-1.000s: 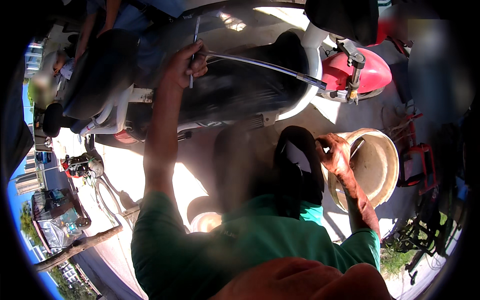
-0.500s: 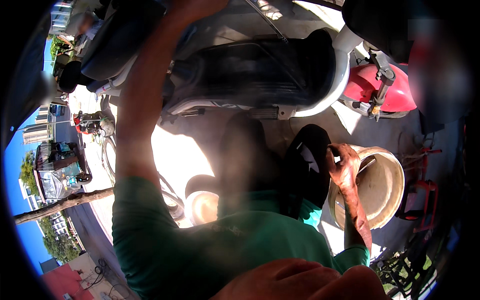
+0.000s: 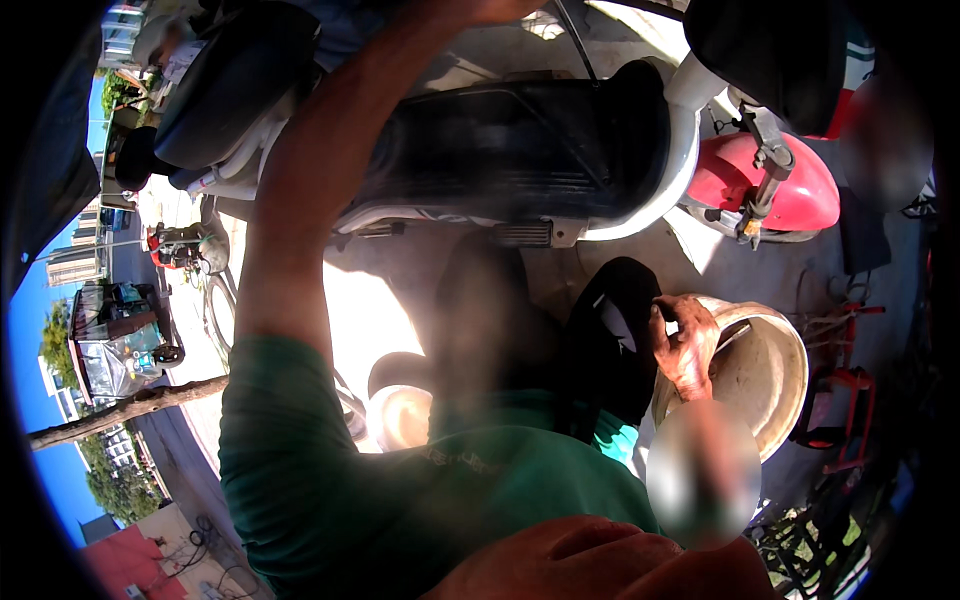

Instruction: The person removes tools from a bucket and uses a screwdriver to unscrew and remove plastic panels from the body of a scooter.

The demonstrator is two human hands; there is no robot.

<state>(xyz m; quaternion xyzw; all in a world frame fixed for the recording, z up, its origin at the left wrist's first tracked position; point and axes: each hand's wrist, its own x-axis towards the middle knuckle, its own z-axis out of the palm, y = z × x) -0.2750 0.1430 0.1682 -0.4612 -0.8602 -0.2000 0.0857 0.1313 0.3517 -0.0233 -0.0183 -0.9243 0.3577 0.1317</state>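
My left arm reaches up to the top edge, where only part of my left hand [image 3: 495, 9] shows; its fingers are cut off. Just right of it, a thin dark rod [image 3: 576, 42] slants down over the black footboard [image 3: 490, 135] of a white scooter. Whether my hand holds the rod is hidden. My right hand [image 3: 686, 345] is by my dark-trousered knee [image 3: 625, 300], in front of the left side of a dirty cream bucket [image 3: 775, 375]. Its fingers are curled, with thumb and index tips close together. Anything between them is too small to make out.
A red rounded fender [image 3: 800, 190] sits beyond the scooter's front. Left of my legs stands a pale round container [image 3: 402, 418]. A red metal frame [image 3: 858, 415] is at far right. A wooden pole [image 3: 130, 410] and a parked three-wheeler [image 3: 120, 340] are at left.
My left hand has moved right along the top edge. The rod's upper end has shifted right, so it stands steeper. My right hand has barely moved beside the bucket.
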